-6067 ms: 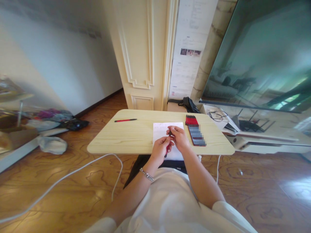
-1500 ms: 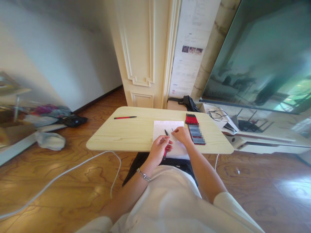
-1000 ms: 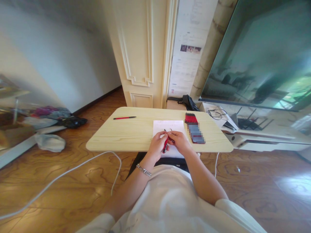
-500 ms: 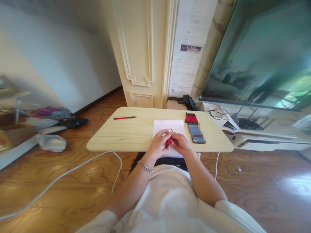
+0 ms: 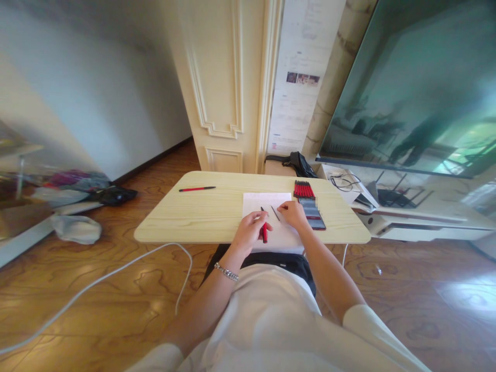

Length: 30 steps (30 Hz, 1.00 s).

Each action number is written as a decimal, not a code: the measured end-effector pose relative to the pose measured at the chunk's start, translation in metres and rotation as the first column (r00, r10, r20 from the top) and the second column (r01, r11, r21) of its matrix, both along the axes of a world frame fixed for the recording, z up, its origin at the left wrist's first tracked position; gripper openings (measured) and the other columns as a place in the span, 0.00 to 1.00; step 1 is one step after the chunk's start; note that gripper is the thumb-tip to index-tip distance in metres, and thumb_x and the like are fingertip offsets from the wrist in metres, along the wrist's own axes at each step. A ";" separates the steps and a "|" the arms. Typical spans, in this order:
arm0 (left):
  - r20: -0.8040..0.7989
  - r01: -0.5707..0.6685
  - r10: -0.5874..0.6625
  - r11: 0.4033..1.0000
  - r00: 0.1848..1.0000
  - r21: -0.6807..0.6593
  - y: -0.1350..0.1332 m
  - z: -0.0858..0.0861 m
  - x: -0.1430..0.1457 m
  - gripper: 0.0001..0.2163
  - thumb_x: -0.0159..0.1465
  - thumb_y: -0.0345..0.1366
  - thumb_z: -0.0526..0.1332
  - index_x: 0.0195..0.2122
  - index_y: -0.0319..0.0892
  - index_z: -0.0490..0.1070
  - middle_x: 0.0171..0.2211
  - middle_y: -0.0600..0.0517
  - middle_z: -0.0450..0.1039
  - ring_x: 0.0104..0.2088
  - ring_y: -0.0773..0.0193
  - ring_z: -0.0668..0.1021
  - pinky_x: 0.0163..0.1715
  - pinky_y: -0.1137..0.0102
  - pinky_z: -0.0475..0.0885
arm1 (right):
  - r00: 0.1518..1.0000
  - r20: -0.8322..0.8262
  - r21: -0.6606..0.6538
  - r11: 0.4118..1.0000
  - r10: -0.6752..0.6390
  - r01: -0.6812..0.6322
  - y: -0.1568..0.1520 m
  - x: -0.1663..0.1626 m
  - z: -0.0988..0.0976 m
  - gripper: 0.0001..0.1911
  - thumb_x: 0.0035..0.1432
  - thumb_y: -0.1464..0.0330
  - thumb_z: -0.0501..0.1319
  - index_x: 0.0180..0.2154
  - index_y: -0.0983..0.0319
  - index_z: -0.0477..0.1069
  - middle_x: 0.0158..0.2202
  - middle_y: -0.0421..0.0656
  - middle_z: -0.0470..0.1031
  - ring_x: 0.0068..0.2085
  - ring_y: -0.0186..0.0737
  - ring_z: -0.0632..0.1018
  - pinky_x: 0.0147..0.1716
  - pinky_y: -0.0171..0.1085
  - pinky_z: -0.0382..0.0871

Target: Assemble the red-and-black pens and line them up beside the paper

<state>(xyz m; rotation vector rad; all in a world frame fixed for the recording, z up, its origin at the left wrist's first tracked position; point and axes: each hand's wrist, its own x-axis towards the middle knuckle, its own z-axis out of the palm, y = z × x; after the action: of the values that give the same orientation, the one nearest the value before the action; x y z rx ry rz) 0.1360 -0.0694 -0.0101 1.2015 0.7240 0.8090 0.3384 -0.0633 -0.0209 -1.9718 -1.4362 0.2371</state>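
Observation:
My left hand (image 5: 249, 231) is closed on a red pen (image 5: 265, 233) with a dark end, tilted over the white paper (image 5: 266, 198). Just right of that pen, a thin dark stick like a pen refill (image 5: 275, 213) lies on the sheet. My right hand (image 5: 294, 214) is above the paper's right side, its thumb and fingertips pinched together near the thin stick. Whatever may be between those fingertips is too small to make out. A phone (image 5: 316, 222) lies beside my right hand, partly blurred out, below a row of several red and black pens (image 5: 304, 189).
The light wooden table (image 5: 166, 217) bears another red and black pen (image 5: 197, 189) at its far left. Behind stand a black bag (image 5: 298, 163) and a low white cabinet with a router (image 5: 399, 198). A white cable (image 5: 116, 271) crosses the floor on the left.
My hands were together over the paper and have drawn apart. The right one has moved right and slightly away from me, while the left keeps the red pen.

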 end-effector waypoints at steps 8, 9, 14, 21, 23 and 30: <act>-0.048 -0.111 0.116 0.989 0.992 0.092 0.003 0.002 0.000 0.21 0.56 0.53 0.63 0.41 0.41 0.71 0.28 0.47 0.78 0.25 0.65 0.77 0.22 0.75 0.65 | 1.000 0.003 0.087 0.996 -0.030 0.030 -0.007 -0.009 0.005 0.14 0.58 0.63 0.57 0.35 0.63 0.79 0.33 0.45 0.79 0.35 0.41 0.76 0.35 0.35 0.62; -0.038 -0.129 0.133 0.986 0.990 0.106 0.004 0.002 0.000 0.22 0.55 0.53 0.63 0.41 0.41 0.71 0.29 0.47 0.78 0.28 0.63 0.78 0.23 0.74 0.66 | 0.999 -0.045 0.128 0.991 -0.028 0.034 -0.011 -0.011 0.009 0.15 0.58 0.62 0.56 0.35 0.63 0.78 0.32 0.44 0.78 0.34 0.40 0.75 0.35 0.35 0.63; 0.019 -0.210 0.211 0.955 0.977 0.210 0.008 0.002 0.005 0.22 0.53 0.53 0.66 0.38 0.39 0.74 0.33 0.47 0.78 0.31 0.64 0.77 0.25 0.75 0.66 | 0.931 -0.233 0.256 0.941 0.280 -0.219 -0.042 -0.036 0.028 0.13 0.56 0.59 0.60 0.36 0.62 0.75 0.31 0.42 0.78 0.32 0.36 0.74 0.34 0.34 0.66; 0.109 -0.205 0.183 0.946 0.977 0.251 0.009 0.005 0.015 0.20 0.55 0.49 0.66 0.41 0.38 0.74 0.34 0.47 0.77 0.30 0.65 0.77 0.29 0.71 0.70 | 0.879 -0.315 0.233 0.928 0.356 -0.293 -0.056 -0.053 0.027 0.12 0.53 0.60 0.63 0.37 0.62 0.73 0.31 0.42 0.78 0.29 0.35 0.75 0.29 0.33 0.67; 0.070 -0.199 0.187 0.929 0.980 0.311 0.011 0.003 0.012 0.20 0.56 0.47 0.65 0.44 0.39 0.74 0.34 0.47 0.77 0.31 0.64 0.77 0.29 0.71 0.71 | 0.902 -0.314 0.222 0.946 0.297 -0.235 -0.050 -0.041 0.025 0.13 0.54 0.60 0.62 0.38 0.62 0.73 0.32 0.43 0.79 0.30 0.36 0.76 0.29 0.33 0.67; -0.313 0.021 0.225 0.781 0.923 0.624 0.017 -0.020 -0.004 0.10 0.57 0.35 0.64 0.40 0.43 0.76 0.39 0.49 0.78 0.38 0.61 0.78 0.41 0.66 0.73 | 0.991 -0.013 -0.027 0.991 -0.135 0.135 -0.026 0.007 0.016 0.13 0.53 0.61 0.63 0.39 0.61 0.77 0.34 0.45 0.80 0.38 0.43 0.79 0.36 0.36 0.66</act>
<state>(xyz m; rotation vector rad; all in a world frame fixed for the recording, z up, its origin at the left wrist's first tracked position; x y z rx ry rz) 0.1316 -0.0521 -0.0301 1.9699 0.8706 0.9620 0.3459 -0.0891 -0.0048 -2.0741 -1.2900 0.2100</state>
